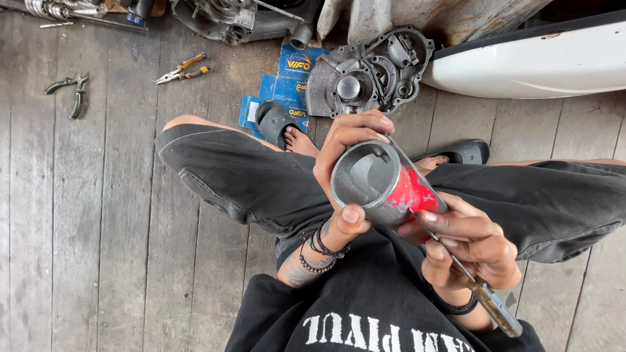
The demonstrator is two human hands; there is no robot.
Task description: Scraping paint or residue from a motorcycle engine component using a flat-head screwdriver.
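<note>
Seated on a plank floor, a person grips a grey metal piston over the lap, the left hand wrapped around its skirt with the thumb on the near rim. The right hand is closed on a slim screwdriver laid along the red-smeared side. Rigid and probably hefty for its size, possibly oily, the piston is best held around its skirt. An engine casing lies farther off.
</note>
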